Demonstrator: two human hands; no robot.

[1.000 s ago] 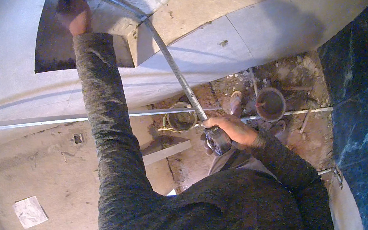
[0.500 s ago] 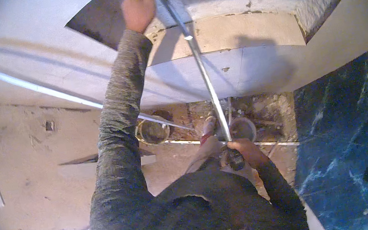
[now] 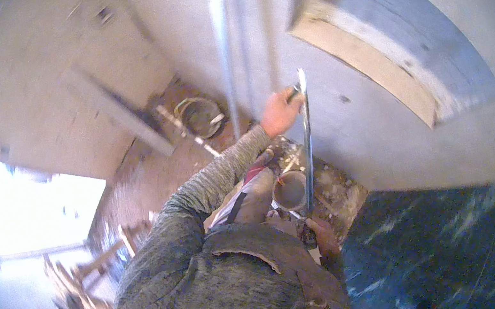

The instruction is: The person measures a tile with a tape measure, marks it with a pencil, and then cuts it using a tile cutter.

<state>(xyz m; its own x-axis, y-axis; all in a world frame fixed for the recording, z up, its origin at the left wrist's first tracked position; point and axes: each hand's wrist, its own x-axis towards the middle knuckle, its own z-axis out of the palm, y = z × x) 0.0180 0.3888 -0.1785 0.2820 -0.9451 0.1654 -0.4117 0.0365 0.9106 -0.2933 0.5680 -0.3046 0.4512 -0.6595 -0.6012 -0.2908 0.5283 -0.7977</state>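
Clearly in the head view, the tape measure's blade (image 3: 310,157) stretches between the hands, its free end beside the left hand (image 3: 281,112). Those fingers are curled around a small dark object (image 3: 294,92), too blurred to name; whether they also grip the blade, I cannot tell. Low down, the right hand (image 3: 323,233) has its fingers clamped on the tape case, mostly in shadow. The blade partly hides the near bucket (image 3: 290,190); the marble-patterned panel (image 3: 443,246) runs into the dark rim.

The left arm (image 3: 216,179) is stretched forward, left hand (image 3: 280,114) curled; the right hand (image 3: 323,233) is held close to the body (image 3: 217,289).
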